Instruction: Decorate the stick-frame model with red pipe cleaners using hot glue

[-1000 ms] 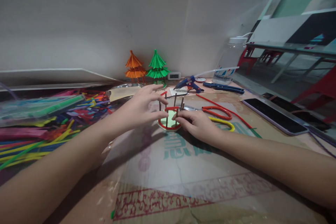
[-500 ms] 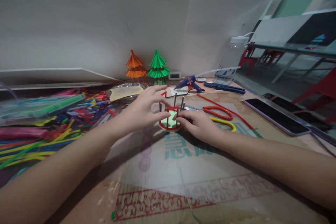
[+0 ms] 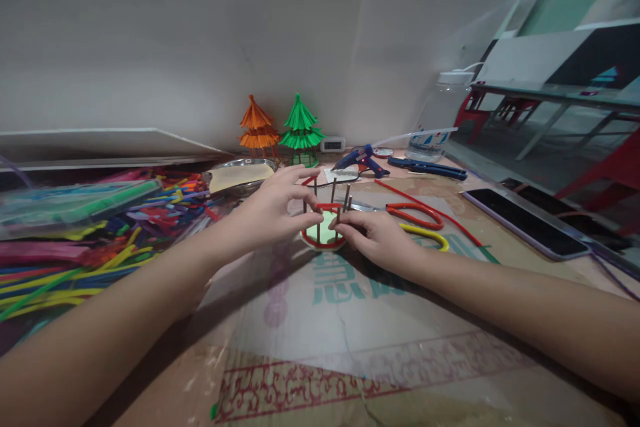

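Observation:
A small round frame stands on the table, with a pale green base (image 3: 327, 235) edged in red and several thin brown posts (image 3: 333, 191) upright around it. A red pipe cleaner (image 3: 329, 206) runs across the posts partway up; part of it shows above my left fingers. My left hand (image 3: 273, 210) is at the frame's left side, thumb and forefinger nearly together by the front left post, other fingers raised; the exact grip is partly hidden. My right hand (image 3: 383, 237) pinches the front right post low down, its fingers curled.
Behind stand an orange tiered tower (image 3: 257, 123) and a green one (image 3: 299, 123). A blue glue gun (image 3: 364, 160), orange-handled scissors (image 3: 417, 213), pliers (image 3: 427, 168), bottle (image 3: 435, 113) and phone (image 3: 525, 221) lie right and back. Colourful pipe cleaners (image 3: 75, 273) heap at left.
My left forefinger has come down and closer to the thumb, and the red pipe cleaner above it has shifted slightly. My right hand stays in place on the post.

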The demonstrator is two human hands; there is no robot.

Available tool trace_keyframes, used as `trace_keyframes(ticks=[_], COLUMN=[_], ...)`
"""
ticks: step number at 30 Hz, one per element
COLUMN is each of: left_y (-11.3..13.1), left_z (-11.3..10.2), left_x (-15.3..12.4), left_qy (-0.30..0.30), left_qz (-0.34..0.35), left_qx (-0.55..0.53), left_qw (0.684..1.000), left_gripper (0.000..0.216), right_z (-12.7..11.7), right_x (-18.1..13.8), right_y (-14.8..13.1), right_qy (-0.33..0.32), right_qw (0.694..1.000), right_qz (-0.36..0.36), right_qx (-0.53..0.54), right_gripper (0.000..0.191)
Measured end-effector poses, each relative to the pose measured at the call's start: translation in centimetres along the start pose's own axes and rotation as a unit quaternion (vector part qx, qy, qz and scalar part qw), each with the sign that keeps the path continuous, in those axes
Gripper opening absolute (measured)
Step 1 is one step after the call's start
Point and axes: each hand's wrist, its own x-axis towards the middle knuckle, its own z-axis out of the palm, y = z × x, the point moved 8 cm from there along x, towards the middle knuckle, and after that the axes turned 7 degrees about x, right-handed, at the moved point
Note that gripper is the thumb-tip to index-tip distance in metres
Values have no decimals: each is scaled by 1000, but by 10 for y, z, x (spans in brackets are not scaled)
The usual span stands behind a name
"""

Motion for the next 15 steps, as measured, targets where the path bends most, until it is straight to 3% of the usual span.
trace_keyframes(ticks=[9, 12, 15], left_y=[3, 13, 30], left_z=[-4, -12, -17], left_x=[0, -2, -6], left_qy=[-4, 41, 114], left_qz=[6, 12, 37], left_qx=[18, 62, 149], left_qw=[1000, 997, 982], left_gripper=[22, 37, 30], right_z=[-1, 0, 0], right_x=[-1, -1, -1], right_y=[0, 0, 1], right_qy=[1, -1, 0], right_qw=[1000, 1000, 1000], right_qz=[-7, -5, 0], right_qx=[0, -1, 0], right_gripper=[24, 25, 27])
